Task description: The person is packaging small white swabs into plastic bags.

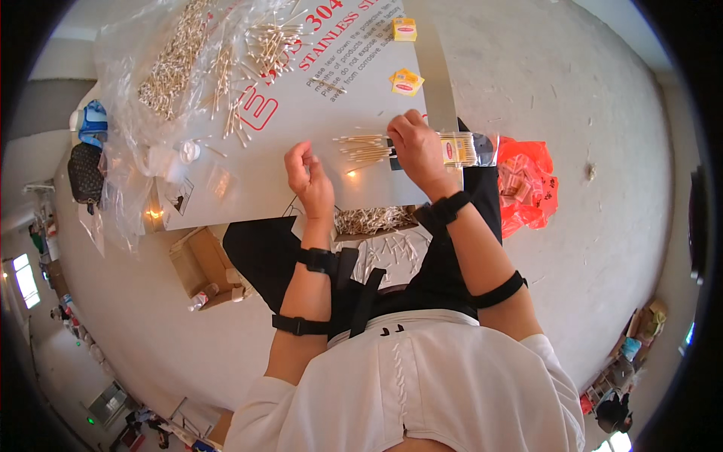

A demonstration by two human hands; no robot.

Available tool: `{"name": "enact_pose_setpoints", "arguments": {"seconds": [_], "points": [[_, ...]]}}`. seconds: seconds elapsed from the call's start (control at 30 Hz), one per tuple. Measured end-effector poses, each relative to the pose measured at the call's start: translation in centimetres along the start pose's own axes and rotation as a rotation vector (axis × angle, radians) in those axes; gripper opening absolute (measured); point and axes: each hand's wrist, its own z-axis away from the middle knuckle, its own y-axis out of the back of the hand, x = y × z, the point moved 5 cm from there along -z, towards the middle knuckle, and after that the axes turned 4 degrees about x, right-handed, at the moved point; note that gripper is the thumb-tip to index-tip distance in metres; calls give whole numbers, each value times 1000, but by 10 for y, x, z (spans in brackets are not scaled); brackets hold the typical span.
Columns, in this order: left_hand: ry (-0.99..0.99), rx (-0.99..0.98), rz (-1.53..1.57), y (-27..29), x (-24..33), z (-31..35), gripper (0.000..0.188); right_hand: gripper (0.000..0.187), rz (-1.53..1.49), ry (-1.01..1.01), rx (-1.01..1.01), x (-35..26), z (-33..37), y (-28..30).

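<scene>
cotton swabs [366, 148] lie in one loose bundle on the surface [252, 181], too many to count surely, between two bare hands, their right ends reaching the right hand [418, 151]. that hand is bent down with its fingers drawn together; whether it grips any swabs cannot be told. the left hand [309, 181] is half open, fingers loosely curled, and nothing shows in it.

just right of the right hand is one clear pack [456, 149] of swabs with a yellow label. farther off, near the right edge, are two small groups of yellow cards: one neat stack [404, 30] and one fanned group [407, 81]. one large clear bag [120, 128] at the upper left has a big heap [177, 64] of swabs, with scattered swabs [275, 45] beside it. one small white round container [189, 152] stands near the bag.

the surface is grey, printed in red and black. below its near edge is another mass of swabs [373, 221], by the person's legs. one open cardboard box [199, 260] sits to the left, and one red plastic bag [538, 177] holding packs to the right. four black straps, two per arm, circle the forearms. the room has a pale grey floor [595, 248] dotted with stray bits, and clutter along its walls.
</scene>
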Motion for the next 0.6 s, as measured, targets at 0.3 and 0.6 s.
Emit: {"name": "enact_pose_setpoints", "arguments": {"seconds": [0.3, 0.6], "points": [[-135, 23, -90, -5, 23, 10, 38, 3, 127, 179, -83, 3, -18, -27], [-278, -214, -317, -10, 15, 0, 32, 6, -148, 155, -34, 4, -9, -12]]}}
